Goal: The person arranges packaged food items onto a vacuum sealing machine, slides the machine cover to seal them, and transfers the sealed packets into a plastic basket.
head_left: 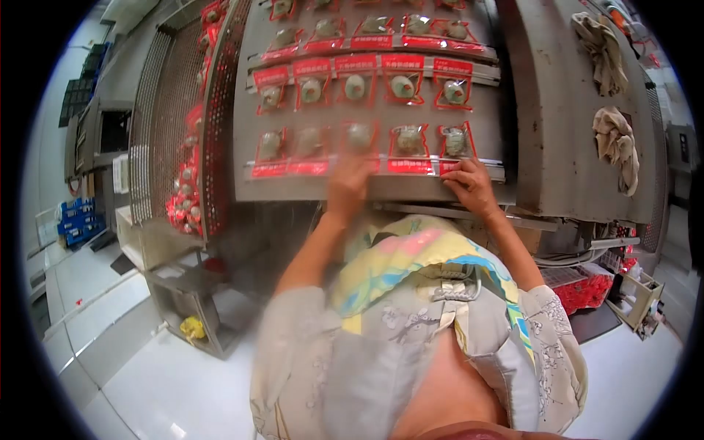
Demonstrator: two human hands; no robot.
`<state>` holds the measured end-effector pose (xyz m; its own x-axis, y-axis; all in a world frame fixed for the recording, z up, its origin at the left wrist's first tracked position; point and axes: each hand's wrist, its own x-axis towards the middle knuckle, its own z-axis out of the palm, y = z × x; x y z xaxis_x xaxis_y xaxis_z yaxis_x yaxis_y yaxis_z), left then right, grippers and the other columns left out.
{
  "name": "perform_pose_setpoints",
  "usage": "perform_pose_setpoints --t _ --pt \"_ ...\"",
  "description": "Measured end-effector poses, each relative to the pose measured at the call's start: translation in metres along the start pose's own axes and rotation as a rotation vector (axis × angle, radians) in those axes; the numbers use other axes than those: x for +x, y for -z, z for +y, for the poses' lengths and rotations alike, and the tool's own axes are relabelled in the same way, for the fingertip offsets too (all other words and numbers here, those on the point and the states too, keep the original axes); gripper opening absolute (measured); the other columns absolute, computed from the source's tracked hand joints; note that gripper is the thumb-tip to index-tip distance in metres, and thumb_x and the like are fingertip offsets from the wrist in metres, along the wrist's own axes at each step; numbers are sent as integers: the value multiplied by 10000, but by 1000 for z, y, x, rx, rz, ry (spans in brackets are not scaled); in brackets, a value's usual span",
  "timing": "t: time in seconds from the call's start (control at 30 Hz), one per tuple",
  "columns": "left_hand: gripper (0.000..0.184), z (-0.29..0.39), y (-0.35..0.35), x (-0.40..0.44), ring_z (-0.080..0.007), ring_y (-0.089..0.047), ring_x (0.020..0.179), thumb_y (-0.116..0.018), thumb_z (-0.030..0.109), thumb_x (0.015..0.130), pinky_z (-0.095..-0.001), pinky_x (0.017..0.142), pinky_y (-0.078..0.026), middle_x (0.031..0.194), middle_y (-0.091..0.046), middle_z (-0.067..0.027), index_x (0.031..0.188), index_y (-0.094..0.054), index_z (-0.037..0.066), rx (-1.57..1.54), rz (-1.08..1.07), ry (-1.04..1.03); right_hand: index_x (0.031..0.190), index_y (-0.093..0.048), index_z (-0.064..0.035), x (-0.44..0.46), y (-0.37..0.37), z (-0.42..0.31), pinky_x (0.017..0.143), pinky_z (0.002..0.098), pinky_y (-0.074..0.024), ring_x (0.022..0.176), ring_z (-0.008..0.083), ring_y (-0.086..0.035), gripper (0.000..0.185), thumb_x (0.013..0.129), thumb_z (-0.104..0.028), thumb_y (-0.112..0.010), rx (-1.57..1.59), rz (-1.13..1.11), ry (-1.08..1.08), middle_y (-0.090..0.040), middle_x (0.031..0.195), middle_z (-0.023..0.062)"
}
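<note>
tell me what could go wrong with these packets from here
Possibly: the left hand, blurred over the front row, could nudge a packet out of line. The right hand, fingers at the rightmost front packet, might crease or skew its red end.

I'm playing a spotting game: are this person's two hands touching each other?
Apart. The head view shows a clear gap between the left hand and right hand, with metal surface visible there.
</note>
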<state>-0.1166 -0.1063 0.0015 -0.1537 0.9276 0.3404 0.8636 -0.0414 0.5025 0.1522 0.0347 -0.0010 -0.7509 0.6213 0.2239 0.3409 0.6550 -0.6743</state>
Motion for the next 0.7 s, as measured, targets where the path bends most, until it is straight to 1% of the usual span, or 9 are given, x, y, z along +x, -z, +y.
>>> perform_pose_setpoints --t 0.1,0.13,0.23,0.27,0.37,0.47,0.57,0.63,0.7 --pt "179 2 1 1 -277 -571 873 -654 -3 682 -380 729 -473 873 -595 -71 845 -630 65 -15 -10 -8 810 -710 -102 5 8 -6 744 351 -430 808 243 -544 103 711 -120 -730 73 -43 -69 -594 799 47" --pt "175 1 1 2 -280 -569 873 -662 4 687 -380 731 -472 876 -593 -77 848 -628 63 -18 -10 -12 857 -706 -100 8 13 -8 742 372 -448 813 269 -564 132 741 -163 -713 60 -89 -80 -601 814 64" --pt "169 7 3 3 -287 -562 879 -685 28 714 -384 740 -467 886 -586 -88 872 -631 58 -16 -14 1 924 -690 -89 29 37 -26 742 407 -465 848 310 -589 194 767 -204 -688 -5 -373 -351 -613 854 98" --pt "182 11 4 4 -286 -560 876 -684 27 717 -383 740 -465 884 -585 -87 890 -637 61 -24 -13 7 973 -672 -83 37 43 -27 739 431 -478 865 331 -602 231 791 -225 -656 -87 -387 -251 -624 884 131" --pt "215 9 6 7 -282 -554 862 -687 36 724 -378 733 -461 873 -580 -83 934 -657 74 -20 -47 -25 983 -670 -90 69 43 -27 740 429 -487 861 321 -611 225 800 -218 -637 -73 -217 -291 -644 893 129" --pt "239 8 5 1 -277 -549 848 -696 52 721 -372 724 -458 863 -576 -79 957 -680 89 -31 -79 -49 976 -675 -105 93 35 -29 746 425 -494 867 306 -625 225 805 -242 -626 34 118 -330 -664 908 113" --pt "239 9 6 8 -271 -548 843 -708 72 714 -370 720 -457 858 -576 -77 952 -696 93 -22 -65 -84 969 -681 -115 80 24 -37 768 419 -498 900 309 -629 236 809 -279 -625 -227 -299 -349 -670 928 116" --pt "241 10 8 5 -269 -549 844 -715 81 711 -370 721 -456 856 -576 -76 951 -700 92 -14 -55 -86 967 -686 -113 58 12 -40 773 417 -499 910 311 -632 258 807 -307 -631 -119 -300 -327 -669 921 132" --pt "251 12 7 3 -268 -550 844 -719 86 708 -370 725 -457 854 -577 -75 959 -700 93 -21 -54 -74 971 -685 -104 39 0 -37 771 420 -499 908 319 -633 277 804 -319 -636 -52 -245 -321 -670 919 143"
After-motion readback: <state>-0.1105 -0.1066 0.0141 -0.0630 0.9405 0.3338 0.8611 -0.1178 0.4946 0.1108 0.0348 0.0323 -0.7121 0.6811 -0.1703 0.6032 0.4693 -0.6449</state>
